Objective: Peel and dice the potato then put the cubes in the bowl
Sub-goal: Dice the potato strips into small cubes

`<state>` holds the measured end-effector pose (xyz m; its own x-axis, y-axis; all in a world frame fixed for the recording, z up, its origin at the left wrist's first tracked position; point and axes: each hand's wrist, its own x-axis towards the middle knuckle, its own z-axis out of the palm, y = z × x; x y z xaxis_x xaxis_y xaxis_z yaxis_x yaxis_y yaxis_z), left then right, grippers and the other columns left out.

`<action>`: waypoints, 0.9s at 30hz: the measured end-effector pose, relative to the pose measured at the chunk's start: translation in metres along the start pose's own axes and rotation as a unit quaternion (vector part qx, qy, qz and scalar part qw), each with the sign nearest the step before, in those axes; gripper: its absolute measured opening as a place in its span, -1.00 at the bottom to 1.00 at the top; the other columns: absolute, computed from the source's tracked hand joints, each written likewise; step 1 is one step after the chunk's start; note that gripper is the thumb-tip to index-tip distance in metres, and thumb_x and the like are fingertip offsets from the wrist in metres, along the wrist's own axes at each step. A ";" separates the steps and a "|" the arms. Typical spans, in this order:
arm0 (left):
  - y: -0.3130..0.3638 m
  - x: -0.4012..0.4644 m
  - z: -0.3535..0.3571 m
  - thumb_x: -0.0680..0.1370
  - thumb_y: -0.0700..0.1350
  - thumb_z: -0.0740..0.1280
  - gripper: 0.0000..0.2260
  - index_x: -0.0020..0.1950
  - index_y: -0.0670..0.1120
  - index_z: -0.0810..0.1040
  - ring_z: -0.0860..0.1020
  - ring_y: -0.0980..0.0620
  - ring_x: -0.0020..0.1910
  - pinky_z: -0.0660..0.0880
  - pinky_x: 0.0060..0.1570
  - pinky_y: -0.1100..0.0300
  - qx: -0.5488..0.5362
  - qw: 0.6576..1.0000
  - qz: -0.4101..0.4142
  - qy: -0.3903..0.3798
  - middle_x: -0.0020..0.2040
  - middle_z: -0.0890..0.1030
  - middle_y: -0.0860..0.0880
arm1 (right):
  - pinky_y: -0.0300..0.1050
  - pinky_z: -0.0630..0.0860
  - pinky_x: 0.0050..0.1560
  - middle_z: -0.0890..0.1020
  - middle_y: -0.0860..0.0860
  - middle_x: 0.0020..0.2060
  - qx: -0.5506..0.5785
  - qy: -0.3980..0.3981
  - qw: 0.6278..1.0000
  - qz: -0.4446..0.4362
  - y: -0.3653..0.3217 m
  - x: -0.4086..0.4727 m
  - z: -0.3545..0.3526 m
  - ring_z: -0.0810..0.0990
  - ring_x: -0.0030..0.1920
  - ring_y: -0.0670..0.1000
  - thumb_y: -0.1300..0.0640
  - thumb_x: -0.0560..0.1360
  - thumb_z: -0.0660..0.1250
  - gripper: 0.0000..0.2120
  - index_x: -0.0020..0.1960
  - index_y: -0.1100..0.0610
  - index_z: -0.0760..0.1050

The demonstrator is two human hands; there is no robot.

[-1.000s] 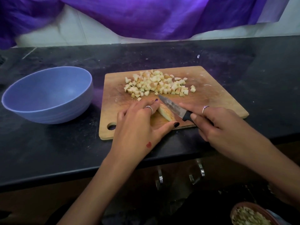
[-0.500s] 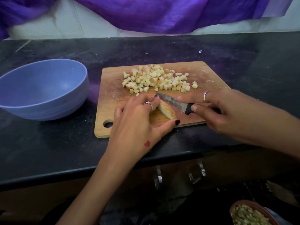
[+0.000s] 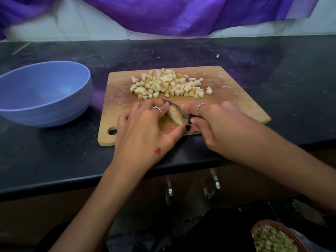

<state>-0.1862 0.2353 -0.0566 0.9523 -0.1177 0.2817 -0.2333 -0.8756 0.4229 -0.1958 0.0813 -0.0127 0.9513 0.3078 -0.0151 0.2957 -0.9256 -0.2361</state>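
A wooden cutting board (image 3: 241,99) lies on the black counter. A heap of potato cubes (image 3: 167,84) sits on its far half. My left hand (image 3: 143,130) holds a pale potato wedge (image 3: 174,116) down on the near half, between fingertips and thumb. My right hand (image 3: 216,124) grips the black handle of a small knife (image 3: 174,107), forefinger stretched along the blade, which lies on the wedge's far side. The blue bowl (image 3: 43,91) stands empty to the left of the board.
The counter's front edge (image 3: 54,182) runs just below my wrists, with metal cupboard handles (image 3: 212,186) under it. A brown bowl of peelings (image 3: 274,237) is at the bottom right, below the counter. Purple cloth (image 3: 163,13) hangs on the back wall.
My right hand has moved left and closer to my left hand, bringing the knife blade onto the wedge. The left hand stays on the wedge.
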 end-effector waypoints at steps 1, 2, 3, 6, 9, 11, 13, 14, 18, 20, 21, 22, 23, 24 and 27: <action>0.001 -0.001 -0.001 0.37 0.36 0.14 -0.31 0.44 0.08 0.36 0.27 0.12 0.31 0.21 0.24 0.06 0.006 1.000 -0.004 0.001 0.29 0.42 0.14 | -0.26 0.27 -0.37 0.34 -0.06 -0.15 -0.002 -0.003 1.000 0.004 0.001 -0.002 -0.001 0.48 -0.25 -0.03 0.08 0.63 0.11 -0.61 0.44 -0.17 0.25; 0.002 -0.002 0.000 0.39 0.35 0.16 -0.32 0.45 0.08 0.35 0.26 0.12 0.31 0.20 0.25 0.06 0.012 1.000 -0.007 0.001 0.30 0.41 0.14 | -0.27 0.30 -0.38 0.31 -0.08 -0.16 -0.002 -0.017 1.000 0.015 0.001 -0.005 -0.004 0.45 -0.28 -0.06 0.06 0.64 0.10 -0.59 0.45 -0.20 0.21; 0.003 -0.002 0.000 0.41 0.34 0.18 -0.34 0.45 0.08 0.34 0.25 0.12 0.32 0.19 0.26 0.05 0.019 1.000 -0.009 0.001 0.31 0.39 0.13 | -0.28 0.34 -0.36 0.31 -0.09 -0.14 -0.004 -0.030 0.999 0.023 0.002 -0.008 -0.008 0.44 -0.28 -0.08 0.04 0.63 0.11 -0.57 0.46 -0.23 0.18; 0.001 0.000 0.001 0.43 0.35 0.22 -0.35 0.45 0.09 0.34 0.26 0.11 0.33 0.19 0.27 0.04 0.026 1.000 -0.011 0.000 0.33 0.38 0.13 | -0.14 0.53 -0.05 0.45 -0.01 0.08 -0.023 -0.063 0.998 0.020 0.006 -0.020 -0.018 0.49 -0.05 -0.01 0.06 0.63 0.12 -0.56 0.46 -0.24 0.19; -0.001 0.001 0.000 0.42 0.35 0.22 -0.35 0.44 0.08 0.36 0.27 0.10 0.31 0.19 0.25 0.05 0.020 1.000 -0.005 -0.006 0.32 0.39 0.13 | -0.23 0.44 -0.31 0.34 -0.08 -0.21 -0.067 -0.054 0.996 0.021 0.004 -0.026 -0.016 0.40 -0.28 -0.09 0.07 0.62 0.16 -0.50 0.48 -0.24 0.11; 0.000 0.001 0.000 0.42 0.33 0.23 -0.36 0.43 0.08 0.37 0.28 0.10 0.31 0.20 0.24 0.06 0.016 1.000 -0.005 -0.003 0.31 0.40 0.13 | -0.19 0.32 -0.35 0.20 -0.08 -0.30 -0.146 -0.041 0.988 0.009 0.000 -0.027 -0.005 0.32 -0.31 -0.07 0.15 0.61 0.16 -0.37 0.53 -0.17 -0.08; 0.000 0.001 0.000 0.43 0.31 0.25 -0.39 0.42 0.08 0.38 0.28 0.09 0.31 0.19 0.24 0.06 0.016 1.000 -0.006 0.002 0.30 0.41 0.12 | -0.10 0.34 -0.21 0.27 -0.03 -0.24 -0.190 -0.027 0.981 -0.012 0.000 -0.029 0.009 0.40 -0.17 0.04 0.23 0.60 0.12 -0.28 0.54 -0.07 -0.27; 0.000 0.001 0.000 0.44 0.30 0.26 -0.40 0.42 0.08 0.38 0.28 0.09 0.31 0.18 0.24 0.06 0.017 1.000 -0.007 0.003 0.30 0.41 0.12 | -0.08 0.34 -0.18 0.36 0.01 -0.16 -0.190 -0.012 0.982 -0.018 0.004 -0.029 0.013 0.45 -0.08 0.08 0.22 0.60 0.12 -0.28 0.53 -0.06 -0.30; 0.001 -0.001 -0.001 0.44 0.33 0.25 -0.38 0.43 0.08 0.37 0.28 0.09 0.32 0.18 0.26 0.06 0.011 1.000 -0.007 -0.002 0.32 0.40 0.11 | -0.10 0.30 -0.21 0.52 0.05 0.09 -0.158 0.049 0.986 0.012 0.020 -0.031 0.007 0.52 0.03 0.09 0.04 0.62 0.15 -0.38 0.51 -0.26 -0.12; 0.001 -0.001 -0.001 0.45 0.34 0.23 -0.37 0.44 0.07 0.36 0.28 0.09 0.33 0.18 0.27 0.07 0.016 1.000 -0.008 0.002 0.34 0.39 0.11 | -0.06 0.35 -0.20 0.52 0.07 0.05 -0.124 0.062 0.989 0.044 0.030 -0.033 0.001 0.53 0.03 0.13 0.01 0.63 0.11 -0.50 0.48 -0.31 0.02; 0.001 -0.002 -0.001 0.45 0.35 0.22 -0.36 0.45 0.07 0.35 0.27 0.10 0.33 0.17 0.27 0.07 0.020 1.000 -0.008 0.005 0.35 0.38 0.11 | -0.03 0.41 -0.16 0.52 0.08 -0.01 -0.092 0.070 0.992 0.052 0.036 -0.033 -0.001 0.53 0.01 0.16 -0.01 0.63 0.08 -0.55 0.46 -0.31 0.10; 0.001 -0.003 0.000 0.45 0.35 0.20 -0.36 0.45 0.07 0.34 0.27 0.10 0.34 0.17 0.28 0.08 0.023 1.000 -0.007 0.008 0.35 0.38 0.11 | -0.01 0.45 -0.13 0.50 0.07 -0.09 -0.051 0.074 0.994 0.055 0.039 -0.034 -0.002 0.53 -0.04 0.16 -0.02 0.63 0.07 -0.59 0.45 -0.30 0.14; 0.001 -0.003 0.000 0.45 0.36 0.20 -0.35 0.46 0.07 0.34 0.27 0.10 0.34 0.17 0.28 0.08 0.026 1.000 -0.004 0.012 0.36 0.38 0.11 | 0.00 0.48 -0.10 0.49 0.05 -0.11 -0.011 0.076 0.996 0.051 0.041 -0.033 -0.002 0.52 -0.07 0.13 -0.03 0.63 0.07 -0.59 0.45 -0.28 0.18; 0.001 -0.004 0.001 0.46 0.36 0.20 -0.36 0.46 0.07 0.33 0.27 0.10 0.34 0.17 0.29 0.08 0.027 0.999 -0.002 0.016 0.36 0.39 0.11 | -0.03 0.49 -0.08 0.51 0.03 -0.07 0.027 0.075 0.996 0.043 0.040 -0.032 -0.003 0.52 -0.05 0.10 -0.03 0.62 0.09 -0.60 0.44 -0.26 0.20; 0.003 -0.005 0.000 0.45 0.34 0.25 -0.37 0.43 0.05 0.37 0.31 0.06 0.31 0.20 0.26 0.08 0.016 0.999 -0.006 0.031 0.30 0.47 0.05 | -0.31 0.31 -0.21 0.51 -0.06 0.04 0.080 0.078 0.994 0.009 0.031 -0.024 -0.003 0.46 0.05 -0.01 0.01 0.62 0.14 -0.64 0.40 -0.20 0.32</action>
<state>-0.1914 0.2335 -0.0568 0.9408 -0.0788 0.3297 -0.2143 -0.8918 0.3984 -0.2094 0.0440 -0.0166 0.9617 0.2426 0.1277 0.2736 -0.8795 -0.3894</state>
